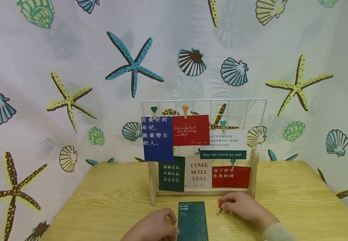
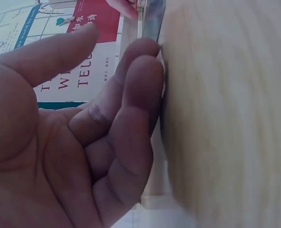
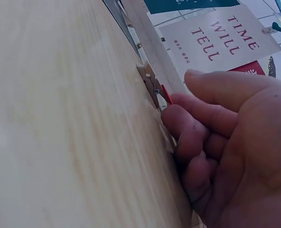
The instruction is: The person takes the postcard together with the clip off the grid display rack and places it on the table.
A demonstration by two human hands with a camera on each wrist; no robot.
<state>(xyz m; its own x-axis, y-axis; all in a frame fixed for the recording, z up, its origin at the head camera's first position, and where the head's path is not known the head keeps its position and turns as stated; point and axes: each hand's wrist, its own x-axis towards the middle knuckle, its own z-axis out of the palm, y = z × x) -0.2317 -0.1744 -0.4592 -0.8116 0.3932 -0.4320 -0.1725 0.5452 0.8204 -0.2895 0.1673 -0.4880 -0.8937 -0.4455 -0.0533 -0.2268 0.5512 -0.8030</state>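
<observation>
Nearest the head camera, the left hand lay before the left end of the white wire rack, its fingers loosely curled and its thumb apart. The wooden surface extended beneath the rack and to both its sides. The rack itself bore six cards. The right hand, narrowed, its fingers curled, was before the rack's right part. A dark green card lay before the rack's middle. The red heart clip, before the rack's right half, was held at the right fingertips.

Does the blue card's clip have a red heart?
No, its heart is dark green; the right hand touches the red-hearted clip.
</observation>
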